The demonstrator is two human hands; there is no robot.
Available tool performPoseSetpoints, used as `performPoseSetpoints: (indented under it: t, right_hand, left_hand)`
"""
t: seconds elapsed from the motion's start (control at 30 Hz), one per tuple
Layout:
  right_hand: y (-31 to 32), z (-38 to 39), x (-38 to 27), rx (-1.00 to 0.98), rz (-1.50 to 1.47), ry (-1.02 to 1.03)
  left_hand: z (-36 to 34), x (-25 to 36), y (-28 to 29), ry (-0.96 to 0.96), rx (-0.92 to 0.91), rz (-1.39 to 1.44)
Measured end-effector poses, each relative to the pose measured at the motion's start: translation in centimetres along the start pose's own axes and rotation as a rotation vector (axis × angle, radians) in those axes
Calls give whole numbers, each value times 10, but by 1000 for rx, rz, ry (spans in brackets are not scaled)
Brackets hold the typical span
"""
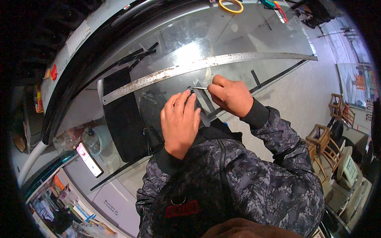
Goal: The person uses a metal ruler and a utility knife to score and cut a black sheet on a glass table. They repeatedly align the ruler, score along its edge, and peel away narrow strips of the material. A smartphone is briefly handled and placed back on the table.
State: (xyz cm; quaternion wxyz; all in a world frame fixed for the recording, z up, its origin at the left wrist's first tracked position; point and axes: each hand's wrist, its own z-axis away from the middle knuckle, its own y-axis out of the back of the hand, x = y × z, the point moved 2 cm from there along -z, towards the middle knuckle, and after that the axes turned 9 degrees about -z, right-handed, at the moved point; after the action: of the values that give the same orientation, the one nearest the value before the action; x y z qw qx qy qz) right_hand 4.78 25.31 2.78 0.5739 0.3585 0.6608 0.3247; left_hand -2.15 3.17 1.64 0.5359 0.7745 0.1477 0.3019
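My left hand (179, 121) rests over the glass tabletop with its fingers close together. Their tips press on a small black piece (192, 91). Closed in a fist, my right hand (231, 95) grips a slim silver tool (199, 88) whose point reaches left to that piece, just past my left fingertips. I cannot tell whether the tool is a blade or tweezers. Beyond both hands a long steel ruler (190, 65) lies across the glass. A wide black sheet (124, 119) lies left of my left hand.
Black strips (139, 55) lie crossed at the far left. Yellow tape (231, 6) and a red-handled tool (279, 10) sit at the far edge. Left and lower down are a lit phone (89, 159) and a cluttered box (63, 206). Wooden stools (320, 137) stand at right.
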Motion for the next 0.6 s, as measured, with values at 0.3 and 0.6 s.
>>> performPoseSetpoints:
  t: [0.3,0.6]
  right_hand:
    - [-8,9,-14,21,33,-78]
    - [-17,15,-24,47,71,-140]
  left_hand:
    - [0,0,0,25,-25,23]
    - [-1,0,0,15,-8,23]
